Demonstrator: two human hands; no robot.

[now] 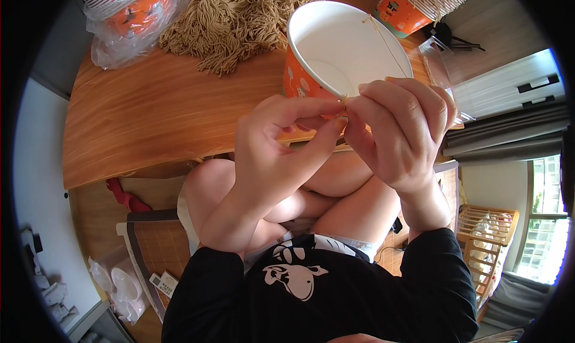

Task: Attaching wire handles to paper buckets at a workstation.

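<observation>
- The left hand (pixel 281 133) and right hand (pixel 398 127) meet fingertip to fingertip, both pinching a thin tan string (pixel 383 40) at the near rim of an orange paper bucket (pixel 335 49).
- The bucket stands on the wooden table (pixel 156 121); the hands hide its lower front.
- The pinch itself is too small to make out.
- A pile of strings (pixel 233 16) lies behind, cut off at the top.

Clear plastic bag (pixel 114 40) of stacked orange paper cups at the wooden table's far left corner, clear plastic bags (pixel 117 283) holding white bowls on the floor at lower left
</observation>
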